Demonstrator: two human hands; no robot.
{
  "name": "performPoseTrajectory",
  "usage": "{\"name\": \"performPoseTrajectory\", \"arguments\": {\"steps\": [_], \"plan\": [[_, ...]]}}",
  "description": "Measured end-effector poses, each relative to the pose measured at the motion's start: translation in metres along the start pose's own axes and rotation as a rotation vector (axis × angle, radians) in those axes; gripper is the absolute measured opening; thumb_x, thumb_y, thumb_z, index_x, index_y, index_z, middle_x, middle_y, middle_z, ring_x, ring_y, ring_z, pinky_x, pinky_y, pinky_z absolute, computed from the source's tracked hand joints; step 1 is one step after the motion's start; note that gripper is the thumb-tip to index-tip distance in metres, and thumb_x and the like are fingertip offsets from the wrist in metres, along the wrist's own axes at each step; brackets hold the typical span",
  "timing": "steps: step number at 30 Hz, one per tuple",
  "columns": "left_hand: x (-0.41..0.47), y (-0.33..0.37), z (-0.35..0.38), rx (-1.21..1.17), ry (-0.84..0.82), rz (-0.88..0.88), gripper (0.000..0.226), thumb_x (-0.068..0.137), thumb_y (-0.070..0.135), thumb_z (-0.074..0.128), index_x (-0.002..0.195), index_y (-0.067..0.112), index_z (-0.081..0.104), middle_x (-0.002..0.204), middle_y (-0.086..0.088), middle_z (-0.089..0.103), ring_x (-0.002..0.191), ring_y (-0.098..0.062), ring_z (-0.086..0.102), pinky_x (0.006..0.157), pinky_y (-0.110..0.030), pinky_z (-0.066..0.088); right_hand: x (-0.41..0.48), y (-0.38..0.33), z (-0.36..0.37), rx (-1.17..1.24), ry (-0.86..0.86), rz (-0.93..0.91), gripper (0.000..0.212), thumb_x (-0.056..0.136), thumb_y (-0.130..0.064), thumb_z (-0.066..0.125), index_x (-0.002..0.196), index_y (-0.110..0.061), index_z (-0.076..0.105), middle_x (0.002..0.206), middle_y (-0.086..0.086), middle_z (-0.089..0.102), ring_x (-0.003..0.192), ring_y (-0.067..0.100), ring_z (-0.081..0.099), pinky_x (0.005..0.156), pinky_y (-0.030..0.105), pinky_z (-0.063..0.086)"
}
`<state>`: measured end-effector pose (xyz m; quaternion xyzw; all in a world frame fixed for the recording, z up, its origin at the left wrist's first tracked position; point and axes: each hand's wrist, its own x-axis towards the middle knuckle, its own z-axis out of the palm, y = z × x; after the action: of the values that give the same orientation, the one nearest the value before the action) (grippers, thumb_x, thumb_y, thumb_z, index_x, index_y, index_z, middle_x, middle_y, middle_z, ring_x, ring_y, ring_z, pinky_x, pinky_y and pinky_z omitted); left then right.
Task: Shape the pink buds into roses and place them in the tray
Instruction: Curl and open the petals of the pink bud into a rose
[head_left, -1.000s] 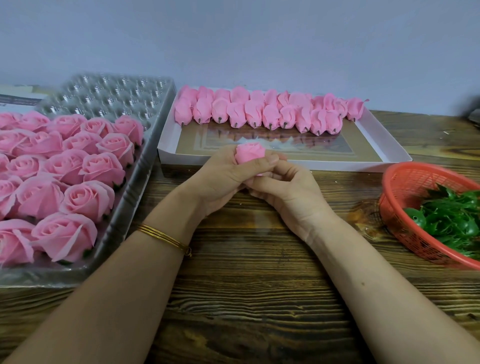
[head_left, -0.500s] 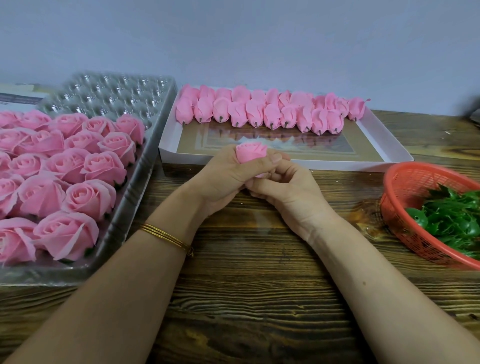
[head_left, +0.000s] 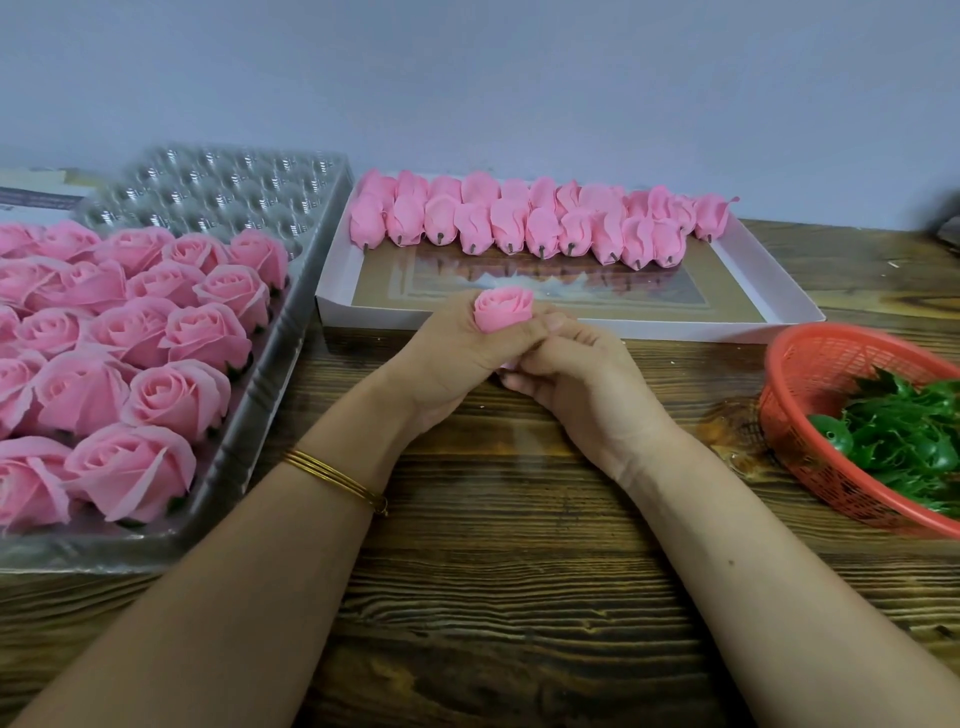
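The pink bud (head_left: 503, 309) is held above the table (head_left: 519, 597), just in front of the near wall of a shallow white box (head_left: 571, 325). It stands upright, long axis vertical. The open petal end faces up and slightly toward the camera, and its lower end is hidden between the hands.

The left hand (head_left: 457, 358) wraps it from the left; its grip is closed round the bud's lower half, thumb laid across the front. The right hand (head_left: 587, 384) meets it from the right with fingers curled, pinching the bud's base, where a sliver of pale petal shows. Both forearms reach in from the near edge and converge. The left wrist carries thin gold bangles (head_left: 337, 480).

The table is dark, strongly grained wood and stands against a plain grey-blue wall (head_left: 467, 78). To the left lies a clear plastic tray (head_left: 311, 249) with moulded cups. Finished pink roses (head_left: 176, 395) fill its near part, while the far cups are bare. A row of unshaped buds (head_left: 519, 223) lies along the box's far side, stem ends pointing toward the camera. At the right edge sits a red mesh basket (head_left: 810, 364) holding green leafy pieces (head_left: 904, 436).
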<state>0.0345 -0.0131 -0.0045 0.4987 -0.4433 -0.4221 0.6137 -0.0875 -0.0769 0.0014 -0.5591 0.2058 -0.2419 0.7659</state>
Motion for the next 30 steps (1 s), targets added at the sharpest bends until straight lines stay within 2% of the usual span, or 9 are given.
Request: {"name": "performPoseTrajectory", "arguments": {"steps": [2,3,6,8,10,13,16,22,30], "plan": [[0.000,0.000,0.002,0.022,0.065,0.014,0.017,0.091,0.012,0.065,0.103,0.002,0.069,0.104,-0.023,0.067,0.096,-0.025,0.061,0.097,-0.051,0.048,0.001,-0.003,-0.002,0.027,0.085,0.032,0.043,0.064,-0.013,0.055,0.102,0.002,0.067,0.081,0.009,0.061,0.073,0.013,0.058,0.077,0.028,0.050],[0.000,0.001,0.003,0.049,0.102,0.034,0.012,0.092,0.010,0.065,0.101,0.004,0.068,0.096,-0.015,0.069,0.092,-0.021,0.062,0.095,-0.049,0.049,0.001,-0.005,-0.003,0.024,0.148,0.023,0.046,0.063,-0.019,0.057,0.104,0.000,0.068,0.081,0.008,0.062,0.072,0.014,0.058,0.077,0.028,0.051],[0.000,0.002,0.006,0.182,0.168,0.130,0.010,0.090,0.007,0.067,0.084,0.015,0.069,0.077,0.004,0.067,0.078,-0.010,0.062,0.081,-0.035,0.051,0.000,-0.008,-0.004,0.032,0.290,-0.018,0.026,0.064,-0.027,0.062,0.085,-0.012,0.066,0.066,-0.003,0.063,0.063,0.009,0.057,0.067,0.026,0.049],[0.001,0.000,0.010,0.308,0.180,0.194,0.015,0.087,0.009,0.071,0.077,0.020,0.070,0.076,0.000,0.069,0.073,-0.009,0.062,0.071,-0.031,0.052,0.001,-0.008,-0.003,0.023,0.329,-0.063,0.015,0.065,-0.028,0.066,0.075,-0.018,0.061,0.062,-0.008,0.061,0.058,0.004,0.055,0.064,0.025,0.046],[0.001,-0.002,0.014,0.363,0.183,0.215,0.006,0.086,0.008,0.072,0.080,0.010,0.073,0.078,-0.007,0.072,0.070,-0.012,0.065,0.068,-0.030,0.053,0.001,-0.007,-0.002,0.003,0.326,-0.098,0.015,0.066,-0.028,0.069,0.075,-0.019,0.061,0.064,-0.007,0.061,0.062,0.005,0.057,0.067,0.027,0.046],[0.002,-0.005,0.015,0.407,0.175,0.207,0.015,0.085,0.008,0.073,0.092,-0.006,0.071,0.088,-0.022,0.072,0.082,-0.035,0.068,0.075,-0.048,0.055,0.000,-0.005,0.001,-0.021,0.320,-0.093,0.034,0.065,-0.026,0.075,0.093,-0.010,0.064,0.086,0.009,0.064,0.082,0.019,0.061,0.079,0.038,0.046],[0.003,-0.006,0.013,0.413,0.145,0.192,0.025,0.083,0.009,0.074,0.099,-0.009,0.069,0.096,-0.028,0.070,0.094,-0.043,0.065,0.082,-0.057,0.050,-0.001,-0.003,0.002,-0.027,0.331,-0.086,0.044,0.063,-0.023,0.078,0.102,-0.006,0.064,0.095,0.016,0.064,0.090,0.026,0.061,0.086,0.043,0.048],[0.004,-0.006,0.014,0.451,0.169,0.216,0.034,0.076,0.020,0.069,0.093,-0.010,0.068,0.093,-0.027,0.070,0.091,-0.042,0.066,0.081,-0.056,0.051,-0.001,-0.001,0.004,-0.035,0.312,-0.086,0.043,0.061,-0.018,0.078,0.099,-0.004,0.064,0.095,0.019,0.067,0.090,0.028,0.064,0.091,0.047,0.051],[0.005,-0.009,0.015,0.453,0.213,0.233,0.029,0.075,0.014,0.068,0.083,-0.013,0.063,0.092,-0.032,0.067,0.088,-0.043,0.065,0.079,-0.057,0.050,-0.003,0.000,0.003,-0.023,0.276,-0.105,0.023,0.076,-0.007,0.075,0.095,-0.002,0.065,0.090,0.021,0.066,0.086,0.030,0.063,0.080,0.041,0.051]]}}
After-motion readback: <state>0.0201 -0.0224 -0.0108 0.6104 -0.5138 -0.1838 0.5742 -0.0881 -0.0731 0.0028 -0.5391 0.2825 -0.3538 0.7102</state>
